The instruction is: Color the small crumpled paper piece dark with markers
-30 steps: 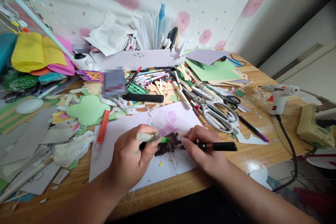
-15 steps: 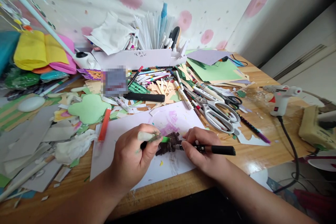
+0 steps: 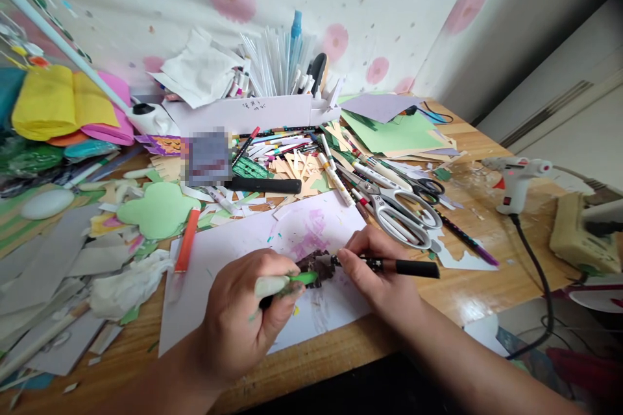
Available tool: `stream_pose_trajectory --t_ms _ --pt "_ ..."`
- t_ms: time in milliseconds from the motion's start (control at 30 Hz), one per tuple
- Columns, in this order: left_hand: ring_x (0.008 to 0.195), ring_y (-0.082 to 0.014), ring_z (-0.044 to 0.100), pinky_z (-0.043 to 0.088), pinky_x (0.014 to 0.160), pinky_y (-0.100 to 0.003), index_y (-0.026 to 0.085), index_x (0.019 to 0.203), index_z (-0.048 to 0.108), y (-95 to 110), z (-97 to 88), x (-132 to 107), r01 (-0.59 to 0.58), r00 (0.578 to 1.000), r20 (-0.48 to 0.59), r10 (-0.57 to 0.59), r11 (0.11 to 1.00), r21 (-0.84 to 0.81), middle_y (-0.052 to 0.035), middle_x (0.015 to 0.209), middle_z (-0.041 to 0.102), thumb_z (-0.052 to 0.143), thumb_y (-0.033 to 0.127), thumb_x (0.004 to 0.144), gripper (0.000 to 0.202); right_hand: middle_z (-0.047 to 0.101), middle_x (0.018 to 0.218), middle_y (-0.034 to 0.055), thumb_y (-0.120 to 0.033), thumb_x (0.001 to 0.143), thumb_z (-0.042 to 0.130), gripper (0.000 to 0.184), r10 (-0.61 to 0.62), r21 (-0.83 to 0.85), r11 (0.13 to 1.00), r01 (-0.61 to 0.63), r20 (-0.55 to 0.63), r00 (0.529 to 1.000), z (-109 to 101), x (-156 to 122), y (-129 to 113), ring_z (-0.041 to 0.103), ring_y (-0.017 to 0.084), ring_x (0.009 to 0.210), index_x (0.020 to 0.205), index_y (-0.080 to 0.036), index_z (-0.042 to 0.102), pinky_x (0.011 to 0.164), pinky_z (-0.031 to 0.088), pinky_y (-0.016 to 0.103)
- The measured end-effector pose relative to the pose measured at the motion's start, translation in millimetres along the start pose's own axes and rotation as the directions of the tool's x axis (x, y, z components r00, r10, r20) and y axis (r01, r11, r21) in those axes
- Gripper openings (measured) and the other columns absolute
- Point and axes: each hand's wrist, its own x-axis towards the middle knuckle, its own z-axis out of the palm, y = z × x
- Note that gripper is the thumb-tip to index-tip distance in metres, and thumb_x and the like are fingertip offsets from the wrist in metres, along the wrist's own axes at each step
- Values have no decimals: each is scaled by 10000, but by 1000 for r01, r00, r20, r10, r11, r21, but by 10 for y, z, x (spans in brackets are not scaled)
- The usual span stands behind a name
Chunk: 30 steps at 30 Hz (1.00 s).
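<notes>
My left hand (image 3: 248, 311) is closed round a small bright green piece (image 3: 304, 277) with a pale, rounded end; its exact kind is unclear. Something black also shows inside the fist, mostly hidden. My right hand (image 3: 377, 269) grips a black marker (image 3: 416, 268) with star dots and a brown band, its tip pointing left. Between the hands, the marker's tip meets a dark brown-black patch (image 3: 316, 262); I cannot tell whether this is coloured paper or ink. Beneath both hands lies a white sheet (image 3: 195, 311) with pink smears and colour specks.
Grey-handled scissors (image 3: 406, 227) and several markers lie beyond the sheet. An orange marker (image 3: 187, 240) rests on its left edge. A light green paper flower (image 3: 158, 211) and scraps crowd the left. At right stand a white glue gun (image 3: 518, 185) and a power strip (image 3: 584, 233).
My left hand has moved slightly lower, with the green piece shifting down over the dark patch. The marker in my right hand has risen a little toward the patch's upper edge.
</notes>
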Motion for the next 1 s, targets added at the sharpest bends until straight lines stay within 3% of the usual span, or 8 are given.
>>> stream_pose_trajectory --t_ms 300,667,800,900,1000 --pt "603 -114 607 484 565 -210 197 929 511 16 -22 20 19 1000 2 -19 1000 12 4 703 625 446 108 878 122 495 541 -33 -218 798 582 232 -57 9 998 56 70 996 11 -8 6 444 99 482 597 -199 466 452 354 225" --pt "597 -102 604 487 576 -196 185 918 524 -5 -32 -6 29 1000 2 -29 1000 13 12 701 627 466 101 862 117 515 552 -25 -225 803 579 227 -67 0 998 67 72 995 14 -20 18 469 103 493 608 -201 465 466 373 232" --pt "578 -115 606 484 547 -220 196 915 551 -45 -80 -68 118 990 -88 -114 992 39 6 722 648 478 123 851 121 521 550 -25 -222 799 581 223 -66 -5 998 66 68 996 6 -23 10 475 104 493 606 -202 469 464 375 232" --pt "586 -112 600 483 557 -223 192 925 571 -73 -89 -100 180 971 -165 -171 983 39 6 735 647 500 118 836 135 530 549 -24 -213 802 570 227 -71 28 997 71 2 997 -8 -34 1 496 111 499 607 -208 455 472 386 240" --pt "616 -110 618 496 591 -215 185 906 569 -69 -52 -83 176 972 -166 -166 983 44 10 736 646 504 105 833 126 538 552 -20 -201 796 564 231 -80 29 996 80 5 997 -20 -42 -10 509 117 506 600 -212 443 476 393 245"
